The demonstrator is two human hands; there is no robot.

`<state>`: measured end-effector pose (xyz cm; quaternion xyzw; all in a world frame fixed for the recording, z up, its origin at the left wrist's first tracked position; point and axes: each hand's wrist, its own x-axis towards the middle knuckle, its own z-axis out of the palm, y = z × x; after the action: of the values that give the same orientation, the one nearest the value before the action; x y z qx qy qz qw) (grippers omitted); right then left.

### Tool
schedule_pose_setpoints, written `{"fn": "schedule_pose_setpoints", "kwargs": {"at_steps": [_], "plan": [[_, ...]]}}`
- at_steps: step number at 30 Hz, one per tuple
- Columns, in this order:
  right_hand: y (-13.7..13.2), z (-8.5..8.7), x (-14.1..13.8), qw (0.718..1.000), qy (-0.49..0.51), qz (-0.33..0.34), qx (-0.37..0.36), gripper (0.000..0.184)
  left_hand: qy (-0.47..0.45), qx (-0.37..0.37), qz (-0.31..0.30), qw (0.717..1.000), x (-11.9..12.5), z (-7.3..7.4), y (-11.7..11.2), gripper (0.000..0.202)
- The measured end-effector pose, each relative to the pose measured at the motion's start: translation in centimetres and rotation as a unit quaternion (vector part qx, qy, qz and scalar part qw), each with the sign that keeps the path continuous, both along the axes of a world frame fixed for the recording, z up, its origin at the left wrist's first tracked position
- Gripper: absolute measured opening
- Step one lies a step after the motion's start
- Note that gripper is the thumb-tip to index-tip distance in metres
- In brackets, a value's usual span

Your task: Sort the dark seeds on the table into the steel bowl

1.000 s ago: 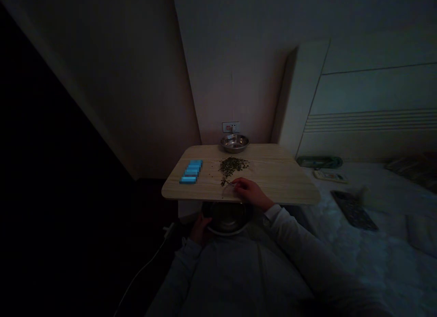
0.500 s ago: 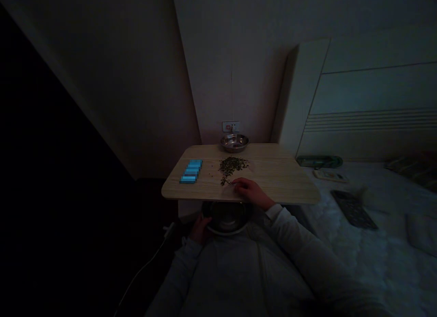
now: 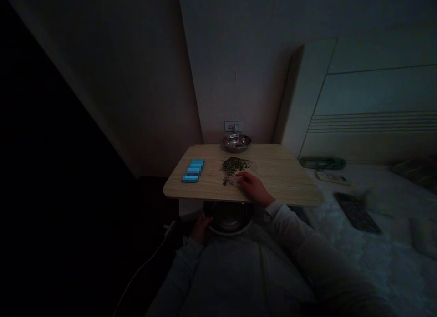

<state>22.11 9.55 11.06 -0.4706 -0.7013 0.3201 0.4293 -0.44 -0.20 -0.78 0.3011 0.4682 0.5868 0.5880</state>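
Small dark green grains (image 3: pixel 235 164) lie in a loose pile on the wooden tabletop (image 3: pixel 287 176), with a thin scatter trailing toward the near edge. My right hand (image 3: pixel 252 188) is at the right side of that scatter, palm down. Its fingers are loosely bent and a little apart, the tips close to the nearest grains. I cannot make out any grain held in them. Below the table edge, a metal bowl (image 3: pixel 229 223) rests at my lap, partly hidden under the tabletop. My left hand (image 3: pixel 201 229) grips the bowl's left rim.
A shallow steel bowl (image 3: pixel 236 143) stands at the table's back edge, below a wall socket (image 3: pixel 234 126). A phone with a blurred blue screen (image 3: pixel 193 171) lies on the left. To the right is a bed (image 3: pixel 341 244) with several objects on it. The room is dim.
My right hand has shifted slightly away from me and right, its fingers bent near the grains. My left hand stays on the bowl. The whole view has shifted a little.
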Motion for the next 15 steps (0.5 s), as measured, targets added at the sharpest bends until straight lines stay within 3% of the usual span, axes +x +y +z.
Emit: {"fn": "schedule_pose_setpoints", "kwargs": {"at_steps": [4,12,15], "plan": [[0.1,-0.06,-0.08,1.0,-0.004,-0.002,0.015,0.03,-0.006,-0.022,0.009,1.0,0.09,0.04,-0.1,0.043],[0.49,-0.5,-0.2,0.999,-0.008,-0.041,0.014,0.03,0.011,0.002,0.012,1.0,-0.18,0.22,-0.59,0.025],[0.59,-0.62,-0.32,0.999,-0.012,-0.041,0.018,0.031,0.005,-0.002,0.001,1.0,-0.5,0.59,-0.55,0.032]]}}
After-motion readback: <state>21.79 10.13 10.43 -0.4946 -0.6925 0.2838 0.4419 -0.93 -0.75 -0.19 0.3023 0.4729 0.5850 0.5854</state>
